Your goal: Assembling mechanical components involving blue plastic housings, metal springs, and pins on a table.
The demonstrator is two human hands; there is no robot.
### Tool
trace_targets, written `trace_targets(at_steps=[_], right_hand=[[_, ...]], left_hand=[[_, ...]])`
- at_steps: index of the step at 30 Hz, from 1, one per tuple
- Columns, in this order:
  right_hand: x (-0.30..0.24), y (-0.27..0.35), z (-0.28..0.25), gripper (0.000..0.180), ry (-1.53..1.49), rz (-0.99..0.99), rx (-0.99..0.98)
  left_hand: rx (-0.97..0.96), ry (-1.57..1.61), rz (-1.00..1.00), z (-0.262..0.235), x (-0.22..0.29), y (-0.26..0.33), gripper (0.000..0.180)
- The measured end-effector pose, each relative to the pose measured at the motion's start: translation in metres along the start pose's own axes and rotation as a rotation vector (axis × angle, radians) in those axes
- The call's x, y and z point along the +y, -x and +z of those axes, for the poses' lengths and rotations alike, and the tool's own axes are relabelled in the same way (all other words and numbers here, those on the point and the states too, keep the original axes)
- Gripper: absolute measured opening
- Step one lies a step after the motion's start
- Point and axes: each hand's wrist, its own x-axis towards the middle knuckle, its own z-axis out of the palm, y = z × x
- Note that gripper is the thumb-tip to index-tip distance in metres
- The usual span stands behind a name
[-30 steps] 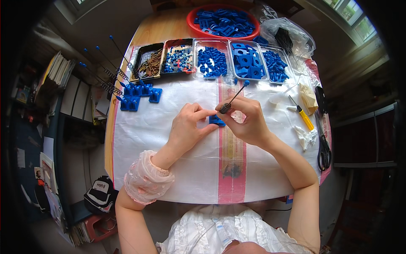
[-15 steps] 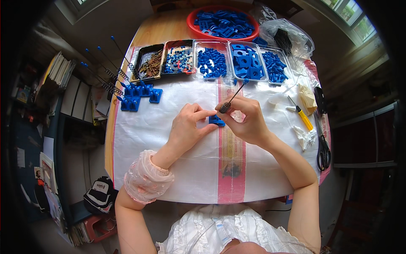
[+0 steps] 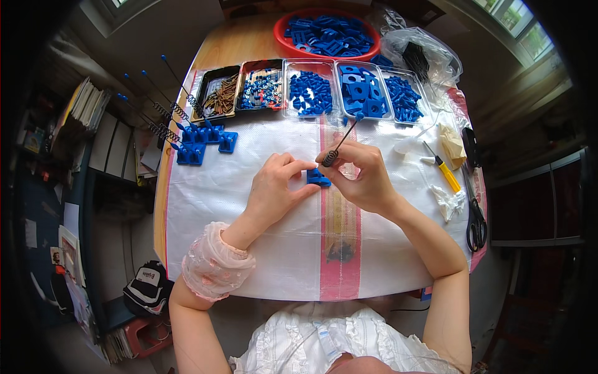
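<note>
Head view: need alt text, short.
Two hands meet over a white sheet: the left hand pinches a small blue plastic part, and the right hand holds a spring-ended rod against it. Trays of blue parts line the table's far side.

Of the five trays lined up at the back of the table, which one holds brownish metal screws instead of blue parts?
The leftmost tray, the black one at the row's left end. Its contents are brownish screws; the three clear trays to the right hold plain blue pieces, and its neighbour holds mixed small bits.
</note>
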Motion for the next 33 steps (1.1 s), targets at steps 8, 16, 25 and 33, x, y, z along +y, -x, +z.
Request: trace_targets(at_steps=[8, 16, 25, 33], right_hand=[[-0.0003, -0.0003, 0.0006, 0.010, -0.004, -0.001, 0.003], [0.0008, -0.0009, 0.0002, 0.010, 0.004, -0.001, -0.005], [-0.0002, -0.0013, -0.0009, 0.009, 0.026, 0.018, -0.022], [-0.0010, -0.0021, 0.0006, 0.010, 0.004, 0.019, -0.006]], left_hand=[[0.003, 0.030, -0.040, 0.0002, 0.0017, 0.0004, 0.038], [-0.016, 0.046, -0.061, -0.0025, 0.0047, -0.0021, 0.037], [-0.038, 0.110, -0.128, -0.0028, 0.0071, -0.0047, 0.035], [-0.069, 0.136, -0.207, -0.0036, 0.0055, -0.0043, 0.033]])
